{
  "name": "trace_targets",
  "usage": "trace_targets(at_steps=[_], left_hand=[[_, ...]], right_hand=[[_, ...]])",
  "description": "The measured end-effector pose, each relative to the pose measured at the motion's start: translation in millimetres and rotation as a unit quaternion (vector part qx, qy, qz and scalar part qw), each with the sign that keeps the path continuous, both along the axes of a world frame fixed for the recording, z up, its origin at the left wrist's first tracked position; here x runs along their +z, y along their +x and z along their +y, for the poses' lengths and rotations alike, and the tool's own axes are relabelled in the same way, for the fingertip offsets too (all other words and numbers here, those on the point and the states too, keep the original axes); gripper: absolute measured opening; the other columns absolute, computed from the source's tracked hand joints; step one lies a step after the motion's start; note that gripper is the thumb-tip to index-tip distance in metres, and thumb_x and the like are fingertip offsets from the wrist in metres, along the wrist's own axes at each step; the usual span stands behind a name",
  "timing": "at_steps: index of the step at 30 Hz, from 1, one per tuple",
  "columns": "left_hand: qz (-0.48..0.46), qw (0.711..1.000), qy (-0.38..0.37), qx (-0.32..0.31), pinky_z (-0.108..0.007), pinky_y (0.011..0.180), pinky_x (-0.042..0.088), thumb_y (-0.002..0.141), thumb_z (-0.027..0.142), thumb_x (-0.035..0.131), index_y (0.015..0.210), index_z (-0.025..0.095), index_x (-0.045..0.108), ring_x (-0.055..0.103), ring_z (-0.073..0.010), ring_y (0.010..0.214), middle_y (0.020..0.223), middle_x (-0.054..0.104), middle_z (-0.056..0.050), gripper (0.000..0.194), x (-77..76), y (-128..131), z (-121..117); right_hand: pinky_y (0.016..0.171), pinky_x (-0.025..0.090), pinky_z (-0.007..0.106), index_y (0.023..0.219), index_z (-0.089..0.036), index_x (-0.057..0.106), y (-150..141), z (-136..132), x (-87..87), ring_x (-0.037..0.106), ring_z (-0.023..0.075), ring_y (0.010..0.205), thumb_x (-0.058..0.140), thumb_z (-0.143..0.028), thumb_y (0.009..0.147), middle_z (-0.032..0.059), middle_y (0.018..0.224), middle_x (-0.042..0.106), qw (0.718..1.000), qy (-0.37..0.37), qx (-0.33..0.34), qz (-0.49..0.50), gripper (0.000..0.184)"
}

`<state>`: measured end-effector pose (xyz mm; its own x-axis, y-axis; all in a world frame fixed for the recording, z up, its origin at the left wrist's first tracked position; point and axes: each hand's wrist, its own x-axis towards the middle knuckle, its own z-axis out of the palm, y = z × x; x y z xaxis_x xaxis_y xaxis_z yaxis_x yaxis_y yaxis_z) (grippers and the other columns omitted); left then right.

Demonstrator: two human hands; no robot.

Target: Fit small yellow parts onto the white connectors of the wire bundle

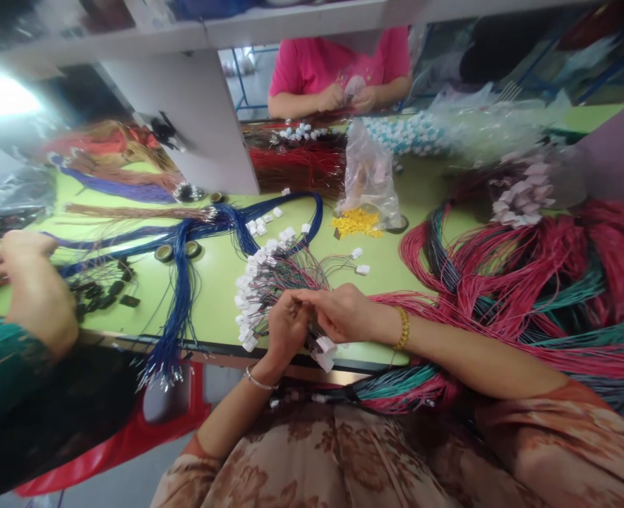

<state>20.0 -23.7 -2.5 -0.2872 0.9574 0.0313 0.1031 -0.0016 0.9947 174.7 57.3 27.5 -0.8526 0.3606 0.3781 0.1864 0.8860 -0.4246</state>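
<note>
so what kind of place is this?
Likely a wire-harness assembly workshop: a shared green table heaped with red and teal wire bundles, white connectors, and another worker in pink opposite.

wires: we see a bundle of thin red and green wires, fanned out on the green table at centre frame.
plugs: small white plugs tip the wire ends, clustered left of centre.
held end: we see a few white plugs hanging just below the fingers.
</note>
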Motion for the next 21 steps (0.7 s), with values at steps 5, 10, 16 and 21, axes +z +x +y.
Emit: trace_targets(at_steps=[5,10,16,21], left_hand=[[0.249,0.961,0.076,-0.092,-0.035,0.080,0.053,0.092,0.024,0.056,0.101,0.018,0.067,0.066,-0.0224,0.086,0.093,0.073,-0.009,0.016,-7.2,12.8,-22.3],[0.450,0.846,0.131,-0.256,-0.045,0.097,0.051,0.095,0.017,0.047,0.120,0.014,0.067,0.067,-0.0289,0.108,0.117,0.073,-0.017,0.032,-21.6,27.8,-29.7],[0.490,0.807,0.164,-0.287,-0.043,0.087,0.056,0.096,0.019,0.049,0.120,0.011,0.065,0.071,-0.0284,0.099,0.106,0.074,-0.017,0.030,-28.3,35.2,-39.4],[0.357,0.842,0.307,-0.264,-0.047,0.108,0.048,0.097,0.024,0.051,0.134,0.012,0.057,0.060,-0.0297,0.128,0.130,0.068,-0.020,0.039,-26.1,20.6,-61.2]], right_hand=[[0.069,0.041,0.028,0.103,-0.016,0.064,-7.8,19.8,23.4,0.060,0.0158,0.071,0.050,-0.023,0.096,0.0052,0.083,0.071,0.996,-0.080,-0.031,-0.004,0.018],[0.065,0.042,0.029,0.092,-0.016,0.065,-49.0,8.5,37.9,0.064,0.0202,0.075,0.071,-0.047,0.087,0.0082,0.087,0.071,0.980,-0.079,0.046,-0.179,0.032],[0.066,0.047,0.034,0.108,-0.009,0.064,-99.7,-13.4,7.4,0.072,0.0326,0.087,0.067,-0.035,0.088,0.0239,0.103,0.072,0.941,0.032,-0.086,-0.326,0.034],[0.067,0.040,0.032,0.102,-0.015,0.065,-91.3,-1.6,-10.8,0.071,0.0281,0.085,0.051,-0.033,0.097,0.0153,0.096,0.076,0.957,-0.034,-0.120,-0.264,0.024]])
